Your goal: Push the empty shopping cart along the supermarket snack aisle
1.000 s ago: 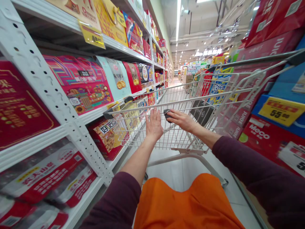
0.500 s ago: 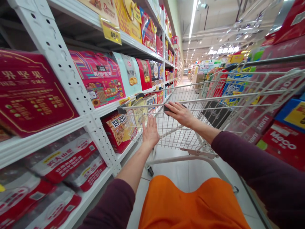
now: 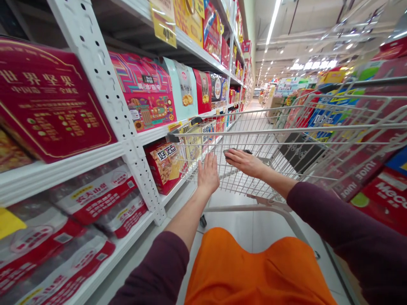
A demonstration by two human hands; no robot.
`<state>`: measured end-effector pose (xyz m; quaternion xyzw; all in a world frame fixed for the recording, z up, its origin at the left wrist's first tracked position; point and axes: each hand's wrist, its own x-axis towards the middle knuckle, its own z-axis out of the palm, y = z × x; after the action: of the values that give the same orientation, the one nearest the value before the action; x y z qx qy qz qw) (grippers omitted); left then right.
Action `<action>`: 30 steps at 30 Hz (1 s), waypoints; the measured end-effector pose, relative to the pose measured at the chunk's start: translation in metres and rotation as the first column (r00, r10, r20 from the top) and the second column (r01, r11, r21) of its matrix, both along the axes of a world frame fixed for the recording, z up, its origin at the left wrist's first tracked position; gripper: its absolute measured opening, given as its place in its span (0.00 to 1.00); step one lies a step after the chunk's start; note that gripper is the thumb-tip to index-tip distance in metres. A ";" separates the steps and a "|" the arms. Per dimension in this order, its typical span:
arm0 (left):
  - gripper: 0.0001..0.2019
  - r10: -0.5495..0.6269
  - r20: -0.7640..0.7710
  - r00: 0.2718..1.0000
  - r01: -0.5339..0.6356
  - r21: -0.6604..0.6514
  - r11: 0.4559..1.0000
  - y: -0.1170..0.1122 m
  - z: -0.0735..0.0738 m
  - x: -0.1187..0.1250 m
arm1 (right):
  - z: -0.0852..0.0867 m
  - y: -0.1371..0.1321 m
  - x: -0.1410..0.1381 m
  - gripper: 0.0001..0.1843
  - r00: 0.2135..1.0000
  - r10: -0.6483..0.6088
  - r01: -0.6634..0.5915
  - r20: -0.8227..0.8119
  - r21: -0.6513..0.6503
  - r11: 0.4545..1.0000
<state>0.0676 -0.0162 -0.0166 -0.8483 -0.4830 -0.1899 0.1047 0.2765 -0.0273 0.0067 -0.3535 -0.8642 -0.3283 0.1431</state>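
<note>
A metal shopping cart (image 3: 273,133) stands sideways before me, tilted in view, its wire basket behind both hands. My left hand (image 3: 208,174) is open, fingers stretched up and palm turned away, close to the basket's near side; I cannot tell if it touches the wires. To its right, my right hand (image 3: 243,163) has its fingers together over a dark flat object (image 3: 226,154), whose edges show beyond the fingertips and above the knuckles. The thumb is hidden beneath. A black box (image 3: 300,151) shows through the cart's wires.
White shelving (image 3: 127,148) on the left carries gift boxes (image 3: 149,95) and wrapped bottle packs (image 3: 101,190). A red nut box (image 3: 165,163) sits low beside the cart. Stacked juice cartons (image 3: 381,190) stand at right. The tiled floor (image 3: 235,228) runs ahead.
Shelves and cart have shifted right in view. My right hand, with the dark object, has dropped from level with the cart's rail to below it. My left hand stays open.
</note>
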 end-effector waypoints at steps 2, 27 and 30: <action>0.39 0.011 0.034 0.999 -0.011 0.007 1.000 0.002 0.005 0.001 | 0.017 0.007 -0.011 0.22 1.000 -0.010 0.011 -0.029 0.048 0.999; 0.35 0.097 0.343 0.934 -0.070 -0.090 0.994 0.032 0.001 -0.004 | 0.040 0.040 -0.057 0.29 0.978 -0.027 0.009 -0.208 -0.085 0.996; 0.32 0.009 0.444 0.896 0.012 -0.044 0.999 0.041 -0.003 -0.008 | 0.027 0.042 -0.056 0.28 0.977 -0.045 0.024 -0.211 -0.101 0.995</action>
<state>0.0595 0.0251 -0.0196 -0.7851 -0.4979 -0.3674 -0.0279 0.2203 0.0150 0.0337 -0.4079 -0.8528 -0.2483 0.2115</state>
